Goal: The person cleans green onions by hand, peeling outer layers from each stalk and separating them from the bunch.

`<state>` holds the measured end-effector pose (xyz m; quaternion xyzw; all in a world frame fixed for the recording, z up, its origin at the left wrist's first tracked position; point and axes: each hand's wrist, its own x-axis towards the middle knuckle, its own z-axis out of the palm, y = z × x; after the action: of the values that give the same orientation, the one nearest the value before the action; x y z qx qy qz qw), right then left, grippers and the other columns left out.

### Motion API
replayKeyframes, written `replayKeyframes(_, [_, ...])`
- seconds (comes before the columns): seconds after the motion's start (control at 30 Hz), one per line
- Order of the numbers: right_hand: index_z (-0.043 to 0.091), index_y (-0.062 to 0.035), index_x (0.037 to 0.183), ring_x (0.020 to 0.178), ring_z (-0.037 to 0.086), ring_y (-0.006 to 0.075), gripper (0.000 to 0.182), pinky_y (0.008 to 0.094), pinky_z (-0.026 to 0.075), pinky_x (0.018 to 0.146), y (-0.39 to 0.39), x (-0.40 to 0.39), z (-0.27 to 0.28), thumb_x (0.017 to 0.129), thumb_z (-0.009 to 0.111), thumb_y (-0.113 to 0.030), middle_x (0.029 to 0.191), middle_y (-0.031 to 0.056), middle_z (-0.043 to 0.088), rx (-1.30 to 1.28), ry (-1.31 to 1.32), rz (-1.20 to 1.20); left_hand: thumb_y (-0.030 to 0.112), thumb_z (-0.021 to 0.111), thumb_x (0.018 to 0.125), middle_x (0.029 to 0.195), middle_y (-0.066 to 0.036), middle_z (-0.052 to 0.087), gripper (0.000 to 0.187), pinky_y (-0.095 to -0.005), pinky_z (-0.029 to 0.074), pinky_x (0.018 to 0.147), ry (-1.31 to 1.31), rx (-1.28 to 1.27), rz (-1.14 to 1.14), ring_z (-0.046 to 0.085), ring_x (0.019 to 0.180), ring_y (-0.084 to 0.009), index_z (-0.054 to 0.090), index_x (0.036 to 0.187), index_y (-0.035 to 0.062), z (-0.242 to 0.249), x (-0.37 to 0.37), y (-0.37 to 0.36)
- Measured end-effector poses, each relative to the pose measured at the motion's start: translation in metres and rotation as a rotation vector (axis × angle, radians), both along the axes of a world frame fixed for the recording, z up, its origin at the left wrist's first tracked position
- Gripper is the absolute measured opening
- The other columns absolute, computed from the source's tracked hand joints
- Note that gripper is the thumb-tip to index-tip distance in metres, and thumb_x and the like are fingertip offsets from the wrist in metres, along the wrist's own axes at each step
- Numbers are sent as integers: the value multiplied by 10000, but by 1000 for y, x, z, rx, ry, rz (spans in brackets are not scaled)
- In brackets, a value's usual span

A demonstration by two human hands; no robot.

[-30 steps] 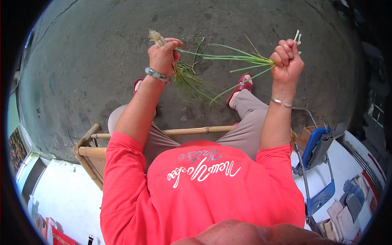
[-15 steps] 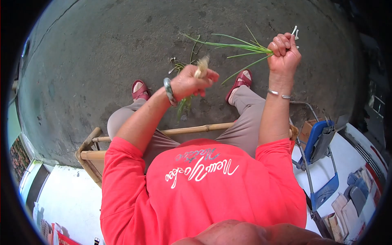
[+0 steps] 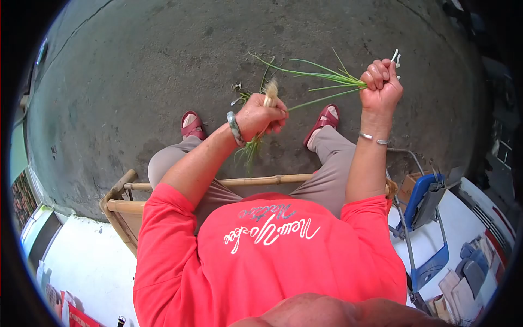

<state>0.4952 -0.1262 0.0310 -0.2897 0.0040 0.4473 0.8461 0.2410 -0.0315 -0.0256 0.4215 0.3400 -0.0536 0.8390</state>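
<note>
My left hand (image 3: 262, 117), with a jade-coloured bangle at the wrist, is closed around a bunch of scallions (image 3: 269, 100). Its pale, hairy roots stick up past the thumb side, and green tops hang down below the fist. My right hand (image 3: 380, 87) wears a silver bracelet and is raised at the right, gripping a second bunch of scallions (image 3: 340, 79). White stem ends poke out beyond its fingers, while long green leaves fan leftward. One low leaf of this bunch stretches across to the fingertips of my left hand.
Scallion scraps (image 3: 241, 97) lie on the dark concrete floor (image 3: 163, 65) ahead of my feet. A bamboo seat frame (image 3: 256, 181) runs under my legs. At the right stand a blue folding chair (image 3: 417, 199) and a cardboard box (image 3: 407, 188).
My left hand has turned slightly, and its fingertips now meet the low leaf of the right bunch. My right hand stays almost where it was, still gripping its scallions.
</note>
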Motion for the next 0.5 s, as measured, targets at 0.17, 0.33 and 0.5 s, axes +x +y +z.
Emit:
replayKeyframes(0.17, [518,-45,814,448,256,65,263,211,208,397,-1,2,3,970,411,-228,598,-23,345,-18,-43,3,73,565,811,682,-51,614,68,-220,436,464,77,-79,408,563,527,-103,612,832,28,-24,-3,19])
replayKeyframes(0.33, [510,-40,829,448,264,55,244,207,214,395,-6,8,6,968,420,-219,616,-20,348,116,5,143,42,532,799,675,-12,587,291,-226,427,497,93,576,392,528,564,-76,590,1084,27,-35,0,27])
replayKeyframes(0.5, [501,-35,837,446,262,55,226,209,215,394,-9,10,8,966,426,-205,631,-11,351,189,76,205,28,510,768,632,-12,553,276,-250,404,510,35,917,132,468,570,-71,611,1023,55,-41,-2,27])
